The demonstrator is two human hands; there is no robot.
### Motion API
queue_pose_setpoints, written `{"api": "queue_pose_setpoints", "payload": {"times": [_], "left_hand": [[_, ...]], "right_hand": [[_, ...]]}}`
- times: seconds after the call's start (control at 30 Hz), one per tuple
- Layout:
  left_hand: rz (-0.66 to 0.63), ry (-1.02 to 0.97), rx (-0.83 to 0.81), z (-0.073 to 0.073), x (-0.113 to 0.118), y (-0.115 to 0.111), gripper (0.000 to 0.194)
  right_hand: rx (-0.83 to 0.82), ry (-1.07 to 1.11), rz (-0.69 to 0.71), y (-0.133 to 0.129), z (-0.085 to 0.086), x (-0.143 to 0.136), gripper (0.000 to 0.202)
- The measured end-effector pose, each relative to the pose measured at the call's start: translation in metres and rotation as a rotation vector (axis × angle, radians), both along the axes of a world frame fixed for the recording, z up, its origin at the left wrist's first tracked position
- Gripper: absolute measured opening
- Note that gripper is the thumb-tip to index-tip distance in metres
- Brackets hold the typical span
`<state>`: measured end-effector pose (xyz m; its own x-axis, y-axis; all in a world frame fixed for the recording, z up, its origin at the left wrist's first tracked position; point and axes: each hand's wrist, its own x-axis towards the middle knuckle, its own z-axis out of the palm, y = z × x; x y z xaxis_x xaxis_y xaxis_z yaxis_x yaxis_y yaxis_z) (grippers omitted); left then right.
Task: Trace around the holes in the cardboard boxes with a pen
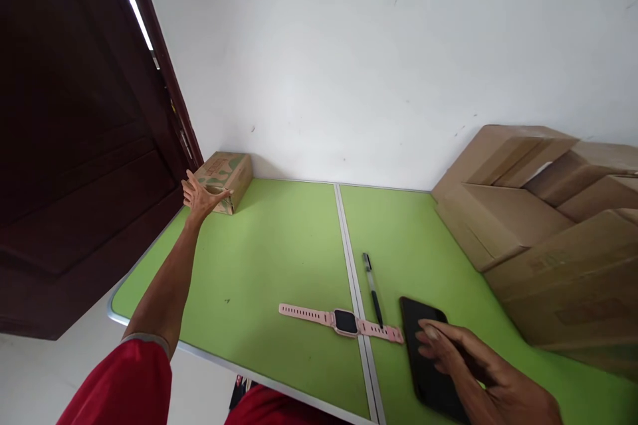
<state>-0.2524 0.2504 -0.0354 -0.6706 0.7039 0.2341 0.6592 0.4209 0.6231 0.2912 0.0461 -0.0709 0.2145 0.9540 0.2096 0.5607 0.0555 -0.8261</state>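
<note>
My left hand (200, 199) reaches to the far left with thumb and fingers spread wide, at the near end of a small cardboard box (226, 172) with green print. Whether the palm presses on the box I cannot tell. Above a dark phone (429, 358) lying flat at the lower right is my right hand (491, 372), its thumb and fingertips drawn together and nothing visible between them. A pink smartwatch (345, 322) lies stretched out left of the phone. The tip of a pen (373, 291) meets or overlaps the watch's right strap.
The green folding table (279, 239) has a metal seam (350, 259) down its middle. Several stacked cardboard boxes (518, 219) take up the right side. A white wall (349, 66) rises behind, and a dark door (74, 146) stands at the left edge.
</note>
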Motion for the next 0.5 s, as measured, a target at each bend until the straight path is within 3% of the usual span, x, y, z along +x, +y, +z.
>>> {"api": "queue_pose_setpoints", "payload": {"times": [0.23,0.5], "left_hand": [[0.034,-0.088,0.002,-0.011,-0.008,0.009,0.171],[-0.026,-0.046,0.020,-0.012,-0.012,0.015,0.167]], "right_hand": [[0.075,-0.102,0.189,-0.002,0.001,-0.012,0.041],[0.122,-0.091,0.184,-0.006,0.018,-0.033,0.036]]}}
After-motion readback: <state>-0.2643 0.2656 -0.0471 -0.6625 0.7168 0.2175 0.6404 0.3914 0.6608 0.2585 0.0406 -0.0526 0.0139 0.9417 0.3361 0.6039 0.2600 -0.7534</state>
